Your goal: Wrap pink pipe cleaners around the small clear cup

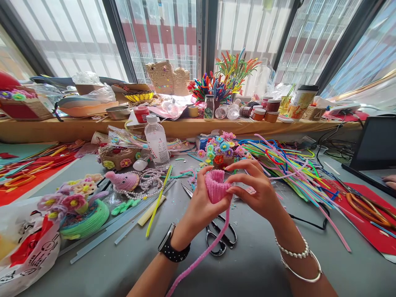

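Note:
A small pink cup shape coiled from fuzzy pipe cleaner [214,187] is held up over the grey table. My left hand [198,206] is closed around its left side, with the thumb across the bottom. The thumb of my right hand [255,187] touches the right edge, and its bent fingers curve over the rim. From the coil, a long pink tail [201,260] hangs down toward the front edge of the view. Beneath my hands lies a pair of scissors [225,238], partly hidden by my left hand.
Loose pipe cleaners [284,169] spread to the right, near orange-handled scissors [355,206]. A bottle [157,142], glue sticks [102,241] and a green coiled flower pot [86,220] are on the left. Paint jars [272,111] line the ledge. A laptop [371,148] stands far right, a person's hand beside it.

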Available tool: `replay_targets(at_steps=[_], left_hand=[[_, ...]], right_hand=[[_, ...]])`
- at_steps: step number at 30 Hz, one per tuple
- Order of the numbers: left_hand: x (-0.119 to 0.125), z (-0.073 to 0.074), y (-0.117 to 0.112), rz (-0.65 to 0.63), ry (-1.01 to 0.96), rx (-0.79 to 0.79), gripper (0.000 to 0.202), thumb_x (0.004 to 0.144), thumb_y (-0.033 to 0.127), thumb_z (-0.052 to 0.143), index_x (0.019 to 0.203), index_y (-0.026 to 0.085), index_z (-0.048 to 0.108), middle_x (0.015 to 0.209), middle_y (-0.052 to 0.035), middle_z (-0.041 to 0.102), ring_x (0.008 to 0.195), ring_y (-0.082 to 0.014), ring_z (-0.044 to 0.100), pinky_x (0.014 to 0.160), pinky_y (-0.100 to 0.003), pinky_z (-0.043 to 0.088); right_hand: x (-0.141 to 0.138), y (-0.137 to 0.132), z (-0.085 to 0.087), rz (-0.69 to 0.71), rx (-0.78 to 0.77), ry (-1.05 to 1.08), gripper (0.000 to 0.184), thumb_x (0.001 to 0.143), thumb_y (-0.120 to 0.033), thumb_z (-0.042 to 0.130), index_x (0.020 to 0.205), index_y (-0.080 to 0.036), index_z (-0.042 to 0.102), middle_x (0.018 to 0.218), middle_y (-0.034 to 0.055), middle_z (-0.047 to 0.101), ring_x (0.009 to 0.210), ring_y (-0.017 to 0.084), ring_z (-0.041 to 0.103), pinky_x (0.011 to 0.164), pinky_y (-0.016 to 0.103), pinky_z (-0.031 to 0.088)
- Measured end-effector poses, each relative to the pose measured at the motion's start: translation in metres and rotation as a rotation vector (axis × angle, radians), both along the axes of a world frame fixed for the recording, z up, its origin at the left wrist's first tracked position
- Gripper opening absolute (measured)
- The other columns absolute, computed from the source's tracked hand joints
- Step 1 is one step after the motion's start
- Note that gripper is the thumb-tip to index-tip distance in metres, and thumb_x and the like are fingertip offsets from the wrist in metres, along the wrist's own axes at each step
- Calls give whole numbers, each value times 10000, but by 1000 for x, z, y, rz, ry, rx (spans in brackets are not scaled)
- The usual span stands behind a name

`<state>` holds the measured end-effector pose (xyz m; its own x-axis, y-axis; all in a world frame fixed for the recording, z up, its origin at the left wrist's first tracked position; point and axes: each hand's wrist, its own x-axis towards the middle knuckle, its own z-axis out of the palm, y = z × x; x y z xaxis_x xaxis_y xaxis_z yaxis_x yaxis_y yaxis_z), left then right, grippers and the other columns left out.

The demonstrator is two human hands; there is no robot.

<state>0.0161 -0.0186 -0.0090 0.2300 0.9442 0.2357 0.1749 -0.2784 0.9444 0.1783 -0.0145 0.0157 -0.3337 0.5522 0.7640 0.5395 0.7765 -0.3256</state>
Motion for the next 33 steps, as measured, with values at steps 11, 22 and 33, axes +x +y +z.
replay_targets(at_steps=[11,22,33], left_hand=[[-1,1,0,-12,54,96,673,719,318,639,1245,218,230,1050,-70,495,876,-195,541,791,-363,447],[-5,11,-3,-100,70,98,640,720,312,623,1225,206,244,966,-45,513,793,-166,538,763,-340,449],[-6,5,1,-74,78,155,677,709,307,645,1242,235,233,1124,-86,466,942,-212,530,819,-360,435]], right_hand=[[1,-4,2,71,-181,13,176,855,-355,529,748,-237,604,1165,62,535,1125,250,445,943,468,385],[-3,-4,-1,135,-233,89,210,834,-407,550,726,-228,570,1170,58,501,1152,243,425,997,479,368],[-5,-4,-2,149,-216,86,197,875,-360,493,737,-236,558,1173,56,484,1149,234,435,995,489,398]])
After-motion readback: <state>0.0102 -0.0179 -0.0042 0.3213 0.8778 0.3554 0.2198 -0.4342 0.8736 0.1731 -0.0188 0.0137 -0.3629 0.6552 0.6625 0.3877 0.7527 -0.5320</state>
